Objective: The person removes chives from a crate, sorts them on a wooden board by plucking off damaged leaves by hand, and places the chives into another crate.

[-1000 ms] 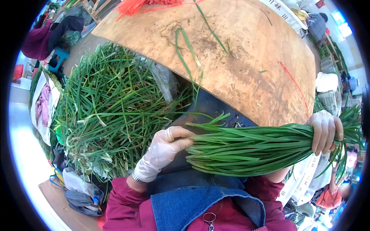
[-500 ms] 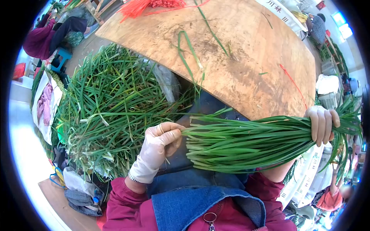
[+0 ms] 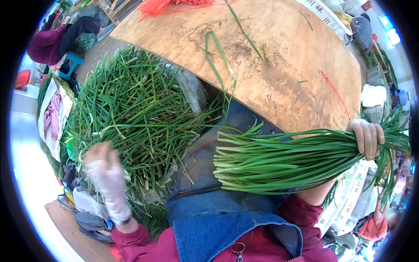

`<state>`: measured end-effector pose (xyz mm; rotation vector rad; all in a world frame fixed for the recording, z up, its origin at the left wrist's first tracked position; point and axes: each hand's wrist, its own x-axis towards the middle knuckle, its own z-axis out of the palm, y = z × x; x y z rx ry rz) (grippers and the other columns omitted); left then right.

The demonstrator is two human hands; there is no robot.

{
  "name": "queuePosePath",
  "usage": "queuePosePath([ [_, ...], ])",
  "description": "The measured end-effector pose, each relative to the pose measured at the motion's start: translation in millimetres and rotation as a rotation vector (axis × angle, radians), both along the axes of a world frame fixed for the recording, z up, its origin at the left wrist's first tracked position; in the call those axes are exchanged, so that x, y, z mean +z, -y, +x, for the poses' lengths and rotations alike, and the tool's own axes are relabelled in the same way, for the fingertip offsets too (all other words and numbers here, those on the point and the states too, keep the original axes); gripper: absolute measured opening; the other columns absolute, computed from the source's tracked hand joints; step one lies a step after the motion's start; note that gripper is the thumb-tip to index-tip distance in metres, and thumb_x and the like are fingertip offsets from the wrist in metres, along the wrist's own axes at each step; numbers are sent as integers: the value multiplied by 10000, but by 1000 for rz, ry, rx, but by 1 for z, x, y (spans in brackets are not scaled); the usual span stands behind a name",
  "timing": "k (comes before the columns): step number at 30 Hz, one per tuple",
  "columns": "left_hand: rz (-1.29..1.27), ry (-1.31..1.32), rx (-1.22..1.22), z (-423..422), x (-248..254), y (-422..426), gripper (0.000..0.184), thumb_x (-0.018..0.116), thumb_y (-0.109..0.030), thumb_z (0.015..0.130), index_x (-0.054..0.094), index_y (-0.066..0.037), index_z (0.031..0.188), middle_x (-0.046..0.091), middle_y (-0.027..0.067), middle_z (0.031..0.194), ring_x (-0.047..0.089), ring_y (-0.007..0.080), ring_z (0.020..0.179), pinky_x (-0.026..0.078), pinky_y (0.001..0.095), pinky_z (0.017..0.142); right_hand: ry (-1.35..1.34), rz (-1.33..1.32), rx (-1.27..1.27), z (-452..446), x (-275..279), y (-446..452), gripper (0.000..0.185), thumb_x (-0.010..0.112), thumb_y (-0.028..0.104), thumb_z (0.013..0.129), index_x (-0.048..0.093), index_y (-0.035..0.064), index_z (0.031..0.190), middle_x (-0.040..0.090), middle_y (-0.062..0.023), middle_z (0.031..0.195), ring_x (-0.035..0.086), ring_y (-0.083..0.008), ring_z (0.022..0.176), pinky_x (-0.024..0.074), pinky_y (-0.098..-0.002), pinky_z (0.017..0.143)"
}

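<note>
My gloved right hand [image 3: 367, 138] is closed round the leafy end of a bunch of garlic chives [image 3: 279, 162], held sideways above my lap. The pale cut ends point left and fan out a little. My gloved left hand [image 3: 107, 177] is over the left side of a large heap of loose chive leaves [image 3: 135, 102], apart from the bunch. Motion smears its fingers, so I cannot make out whether anything is in them.
A worn wooden board [image 3: 283, 65] lies ahead, with stray leaves, a red tie [image 3: 335, 94] and a bundle of red ties [image 3: 159, 8] on it. White crates [image 3: 342, 196] stand at the right. A person [image 3: 50, 41] sits at the far left near a blue stool [image 3: 72, 63].
My left hand has left the pale ends of the bunch and swung left over the heap. My right hand keeps its hold on the bunch, almost unmoved.
</note>
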<state>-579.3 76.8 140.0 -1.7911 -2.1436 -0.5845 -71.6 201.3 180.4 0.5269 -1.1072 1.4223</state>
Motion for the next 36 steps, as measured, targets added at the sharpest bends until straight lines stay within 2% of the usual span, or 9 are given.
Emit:
queuePosePath([
  [3, -306, 590, -506, 80, -15, -17, 220, 632, -11, 741, 633, -53, 957, 605, 116, 909, 586, 258, 854, 481, 347, 755, 20, -16, -6, -8, 7, 0, 200, 626, 29, 794, 525, -38, 953, 647, -41, 636, 646, -127, 617, 511, -220, 588],
  [6, -345, 489, -825, 140, -39, -34, 246, 675, -99, 688, 630, -70, 928, 597, 108, 894, 580, 294, 804, 485, 362, 697, 6, -40, -40, -15, 8, 6, 198, 621, 32, 799, 526, -43, 956, 645, -47, 637, 643, -132, 608, 509, -220, 589],
  [12, -334, 566, -961, 151, -54, -58, 150, 681, -119, 662, 622, -50, 782, 613, 72, 825, 559, 275, 773, 458, 366, 680, 29, 42, -15, -12, 8, 3, 199, 605, 27, 809, 522, -61, 966, 641, -69, 645, 640, -160, 591, 523, -234, 573],
  [14, -384, 925, -878, 136, -50, -57, 91, 647, -26, 707, 632, -16, 796, 624, 90, 785, 564, 251, 767, 452, 337, 696, 35, 64, 1, -10, 7, 1, 202, 603, 24, 808, 520, -67, 968, 640, -77, 649, 639, -169, 587, 529, -241, 566],
  [16, -684, 1527, -520, 133, -38, -51, 119, 629, 23, 714, 635, -9, 829, 620, 110, 764, 566, 263, 775, 452, 333, 708, 37, 94, 30, -10, 5, -4, 206, 603, 22, 807, 520, -71, 971, 639, -84, 651, 637, -175, 583, 532, -248, 557],
  [19, -700, 1587, -373, 137, -35, -52, 171, 622, 39, 710, 621, -6, 875, 600, 124, 782, 565, 288, 788, 456, 352, 711, 51, 108, 16, -9, 6, -5, 209, 602, 24, 808, 519, -74, 973, 636, -80, 645, 633, -175, 573, 529, -243, 543],
  [23, -26, 377, -508, 141, -47, -60, 231, 649, 5, 704, 600, -38, 926, 555, 131, 829, 553, 303, 768, 456, 384, 675, 53, 118, 9, -8, 7, -5, 203, 599, 21, 805, 521, -73, 968, 634, -75, 637, 627, -170, 554, 525, -239, 532],
  [31, -430, 443, -766, 162, -55, -35, 190, 696, -189, 677, 635, -85, 824, 576, 67, 837, 568, 277, 804, 468, 378, 686, 9, 51, -62, -16, 7, 1, 167, 599, 8, 788, 533, -56, 928, 628, -60, 604, 615, -160, 517, 514, -231, 505],
  [36, -384, 648, -797, 164, -69, -43, 131, 682, -128, 694, 626, -74, 798, 585, 80, 794, 582, 277, 763, 468, 371, 660, 21, 54, -83, -15, 10, 4, 170, 599, 8, 787, 533, -58, 929, 628, -60, 607, 615, -156, 517, 516, -230, 505],
])
